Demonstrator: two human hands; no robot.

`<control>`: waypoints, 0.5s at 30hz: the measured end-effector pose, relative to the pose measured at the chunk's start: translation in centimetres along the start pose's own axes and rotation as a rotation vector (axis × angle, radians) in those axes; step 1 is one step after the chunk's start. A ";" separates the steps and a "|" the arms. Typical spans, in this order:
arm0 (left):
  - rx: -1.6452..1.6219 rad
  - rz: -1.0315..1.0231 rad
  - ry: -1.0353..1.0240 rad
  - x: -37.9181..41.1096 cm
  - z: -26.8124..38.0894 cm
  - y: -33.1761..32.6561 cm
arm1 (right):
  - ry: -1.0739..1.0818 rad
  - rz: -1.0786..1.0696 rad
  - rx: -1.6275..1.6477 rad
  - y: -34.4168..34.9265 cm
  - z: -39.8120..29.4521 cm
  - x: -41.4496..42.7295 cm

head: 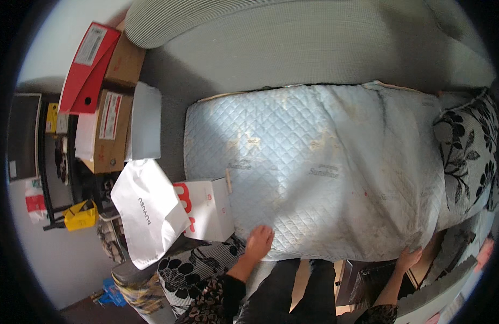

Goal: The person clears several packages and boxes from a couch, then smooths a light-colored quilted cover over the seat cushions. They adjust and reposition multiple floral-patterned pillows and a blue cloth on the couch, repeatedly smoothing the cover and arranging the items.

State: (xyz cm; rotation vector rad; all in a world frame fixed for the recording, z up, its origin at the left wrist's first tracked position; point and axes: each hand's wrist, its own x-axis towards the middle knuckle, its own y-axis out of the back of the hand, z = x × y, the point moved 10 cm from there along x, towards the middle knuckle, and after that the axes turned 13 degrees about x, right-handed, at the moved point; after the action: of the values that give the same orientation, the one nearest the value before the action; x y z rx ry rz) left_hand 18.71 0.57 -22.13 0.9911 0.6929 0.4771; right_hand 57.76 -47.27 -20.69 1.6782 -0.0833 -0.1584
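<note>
A light blue quilted pad (282, 162), printed with writing and animal figures, covers the sofa seat before me; its right part is wrinkled. My left hand (260, 242) rests on the pad's near edge, fingers curled, close to a white box (211, 208) with red marks. Whether it grips the fabric I cannot tell. At the near right corner, my right hand (409, 259) holds the pad's edge, its fingertips partly hidden by the fabric.
A white bag (148, 210) stands left of the white box. Behind it are stacked cardboard boxes (111, 129) and a red box (87, 73). Floral cushions lie at the right (468, 154) and near left (188, 275). The grey sofa backrest (294, 44) runs along the far side.
</note>
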 end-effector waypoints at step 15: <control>0.221 0.164 0.169 8.7 -9.1 4.0 | 0.521 -0.528 0.150 -9.7 -16.8 4.1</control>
State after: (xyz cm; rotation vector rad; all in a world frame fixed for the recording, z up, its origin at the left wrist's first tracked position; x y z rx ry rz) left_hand 18.01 13.54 -24.66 1.2312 0.8322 0.6434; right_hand 64.01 -30.24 -28.76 1.8108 0.7590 -0.1061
